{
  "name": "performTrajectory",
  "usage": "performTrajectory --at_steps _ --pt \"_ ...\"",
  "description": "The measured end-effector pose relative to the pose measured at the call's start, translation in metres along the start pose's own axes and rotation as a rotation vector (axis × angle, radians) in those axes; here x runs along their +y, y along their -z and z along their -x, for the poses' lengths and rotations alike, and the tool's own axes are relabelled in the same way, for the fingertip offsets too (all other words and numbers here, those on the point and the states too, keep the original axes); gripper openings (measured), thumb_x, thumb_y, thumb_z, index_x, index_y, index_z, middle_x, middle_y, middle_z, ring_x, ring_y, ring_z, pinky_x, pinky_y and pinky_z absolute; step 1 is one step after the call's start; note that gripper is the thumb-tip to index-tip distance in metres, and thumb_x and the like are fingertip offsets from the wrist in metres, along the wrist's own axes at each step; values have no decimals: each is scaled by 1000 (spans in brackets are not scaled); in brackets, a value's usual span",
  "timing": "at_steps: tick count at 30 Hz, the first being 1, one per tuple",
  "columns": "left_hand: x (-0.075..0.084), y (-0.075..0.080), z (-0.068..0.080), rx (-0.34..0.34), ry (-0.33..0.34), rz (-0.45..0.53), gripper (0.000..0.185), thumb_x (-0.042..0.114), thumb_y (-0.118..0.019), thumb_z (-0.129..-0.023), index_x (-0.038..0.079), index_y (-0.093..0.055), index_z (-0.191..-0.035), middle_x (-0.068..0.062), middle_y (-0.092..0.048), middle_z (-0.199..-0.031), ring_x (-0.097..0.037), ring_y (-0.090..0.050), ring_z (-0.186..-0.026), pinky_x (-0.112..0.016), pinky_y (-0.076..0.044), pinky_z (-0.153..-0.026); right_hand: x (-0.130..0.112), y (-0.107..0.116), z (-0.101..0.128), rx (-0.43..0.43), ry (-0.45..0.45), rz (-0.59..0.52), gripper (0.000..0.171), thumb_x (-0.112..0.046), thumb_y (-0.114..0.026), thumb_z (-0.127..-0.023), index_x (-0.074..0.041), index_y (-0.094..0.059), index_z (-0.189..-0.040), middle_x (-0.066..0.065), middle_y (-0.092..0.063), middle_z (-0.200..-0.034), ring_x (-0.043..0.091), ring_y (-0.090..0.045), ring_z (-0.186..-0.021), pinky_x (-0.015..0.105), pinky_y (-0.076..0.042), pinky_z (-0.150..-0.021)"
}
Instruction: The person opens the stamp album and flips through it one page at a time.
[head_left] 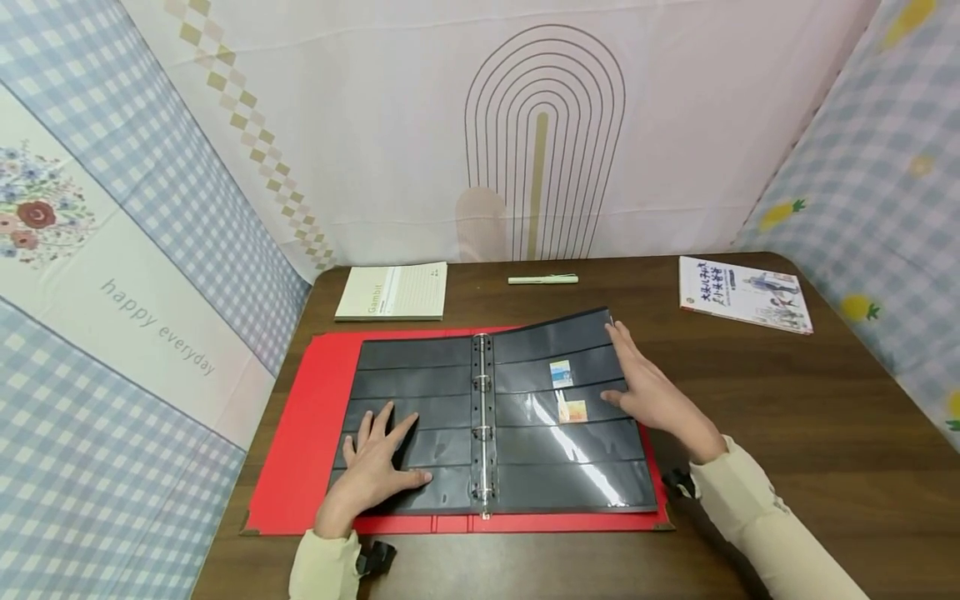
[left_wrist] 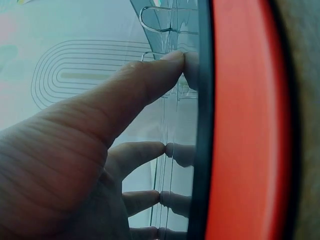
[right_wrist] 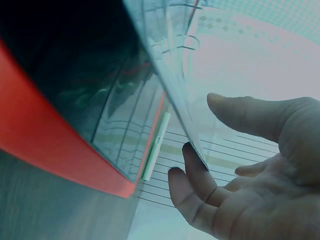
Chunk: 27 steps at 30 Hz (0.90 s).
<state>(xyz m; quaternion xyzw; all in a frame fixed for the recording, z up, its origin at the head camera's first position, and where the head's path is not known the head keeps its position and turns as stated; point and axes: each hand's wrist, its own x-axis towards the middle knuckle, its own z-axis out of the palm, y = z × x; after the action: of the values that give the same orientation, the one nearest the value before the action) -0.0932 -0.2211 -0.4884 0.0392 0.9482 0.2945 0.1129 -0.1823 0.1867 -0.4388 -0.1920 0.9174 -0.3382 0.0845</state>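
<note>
My left hand point(head_left: 375, 471) presses flat on the binder's point(head_left: 300, 433) left page; my right hand point(head_left: 652, 392), fingers straight, lifts the right page point(head_left: 570, 350) at frame centre.

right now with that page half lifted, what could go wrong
The right hand lifts the dark page by its outer edge. A quick pull might tear its holes at the binder rings. The two stamps could slip from their pockets as it tilts. The left hand only presses flat, so the red binder may shift.
</note>
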Motion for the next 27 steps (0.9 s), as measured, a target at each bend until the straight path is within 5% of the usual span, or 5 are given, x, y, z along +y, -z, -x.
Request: performTrajectory --at_steps 4,10,15,18,27 --pt "0 1 0 3 -7 0 88 31 -88 -78 10 -46 -153 -25 -16 -164 -54 -1 -148 -80 0 -105 -4 3 5 30 -9 -20 97 8 -65 -89 4 2 -160 31 3 -164 49 -12 -148 65 -22 -113" --pt "-1 0 0 2 -12 0 88 33 -87 -79 11 -46 -153 -25 -15 -165 -53 0 -148 -80 0 -106 -5 6 11 53 -36 -61 83 11 -58 -87 11 -11 -156 40 -32 -151 49 -52 -120 58 -48 -89" --pt "-1 0 1 0 -22 24 88 32 -87 -79 10 -45 -154 -25 -13 -165 -54 2 -148 -80 2 -105 -6 7 15 37 -84 -167 68 9 -50 -90 14 -21 -152 41 -42 -143 48 -52 -120 53 -49 -88" --pt "-1 0 1 2 -26 35 88 31 -86 -79 9 -44 -154 -25 -12 -165 -53 3 -148 -80 3 -105 -7 8 16 30 -86 -230 67 8 -48 -90 14 -21 -151 33 -54 -118 37 -52 -103 43 -44 -78" --pt "-4 -3 2 15 -59 78 89 31 -85 -80 9 -42 -155 -25 -9 -165 -53 7 -148 -79 8 -104 -15 12 23 -23 -38 -401 78 12 -47 -88 7 -11 -157 40 -30 -151 50 -34 -137 36 -47 -67"
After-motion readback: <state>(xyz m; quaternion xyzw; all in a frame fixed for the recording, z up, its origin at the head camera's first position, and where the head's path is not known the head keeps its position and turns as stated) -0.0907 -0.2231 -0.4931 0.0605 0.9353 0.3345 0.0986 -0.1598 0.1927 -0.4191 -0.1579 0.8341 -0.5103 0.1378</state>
